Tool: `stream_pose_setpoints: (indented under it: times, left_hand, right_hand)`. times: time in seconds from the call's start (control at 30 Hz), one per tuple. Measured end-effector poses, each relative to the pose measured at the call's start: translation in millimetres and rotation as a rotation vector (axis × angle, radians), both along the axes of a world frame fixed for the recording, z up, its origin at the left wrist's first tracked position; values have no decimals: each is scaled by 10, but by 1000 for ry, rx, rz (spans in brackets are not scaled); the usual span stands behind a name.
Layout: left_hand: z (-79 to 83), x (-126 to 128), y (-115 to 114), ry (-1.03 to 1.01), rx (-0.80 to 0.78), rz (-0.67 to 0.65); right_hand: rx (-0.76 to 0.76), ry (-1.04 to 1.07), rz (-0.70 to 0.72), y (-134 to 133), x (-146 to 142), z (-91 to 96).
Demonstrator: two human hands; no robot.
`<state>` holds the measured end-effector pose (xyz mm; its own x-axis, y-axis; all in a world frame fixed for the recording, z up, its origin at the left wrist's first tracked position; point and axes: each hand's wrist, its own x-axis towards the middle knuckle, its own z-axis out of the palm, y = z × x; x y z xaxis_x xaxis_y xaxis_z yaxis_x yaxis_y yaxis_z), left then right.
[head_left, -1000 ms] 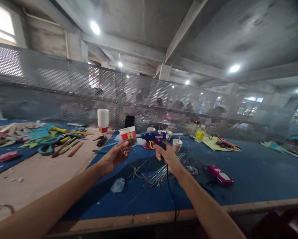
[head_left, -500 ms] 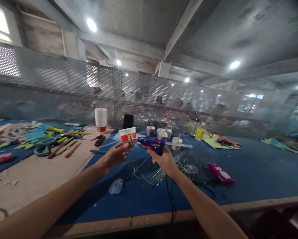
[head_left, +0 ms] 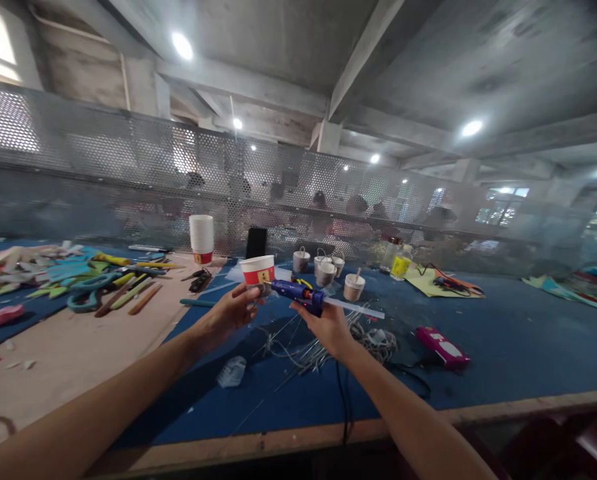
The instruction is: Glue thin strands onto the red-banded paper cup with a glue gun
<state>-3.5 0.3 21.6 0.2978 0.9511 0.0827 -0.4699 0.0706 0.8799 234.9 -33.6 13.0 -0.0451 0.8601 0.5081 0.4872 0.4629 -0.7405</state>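
Note:
My right hand [head_left: 325, 325] grips a blue glue gun [head_left: 297, 293] with a clear glue stick [head_left: 354, 307] sticking out of its back and a black cord [head_left: 342, 393] hanging down. Its nozzle points left at the base of a red and white paper cup [head_left: 257, 271]. My left hand [head_left: 230, 311] holds that cup from below with the fingers closed around its bottom. Both hands are raised above the blue table [head_left: 503, 347].
Thin wires [head_left: 298, 347] lie under my hands. Small cups with handles [head_left: 323, 270], a cup stack [head_left: 201, 238], a pink box [head_left: 442, 347], scissors and coloured foam pieces [head_left: 88, 280] lie around. A perforated screen [head_left: 128, 180] with people behind it closes the far edge.
The glue gun has swung left and tilted down, so its nozzle now reaches the cup's base. My left hand has stayed with the cup.

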Motion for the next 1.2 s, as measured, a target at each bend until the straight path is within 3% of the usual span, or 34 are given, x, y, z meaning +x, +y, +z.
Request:
stream_pose_setpoints:
  times: [0.27,0.83,1.2]
  left_hand:
    - [-2,-9,-16,23,29,-17]
    - [18,9,-25,31,29,-6]
    - [64,7,-84,52,32,15]
  right_hand:
    - [156,-116,-26,92,64,-88]
    - [205,-346,-129,-16,70,6]
    - [247,-375,-155,-10,82,3]
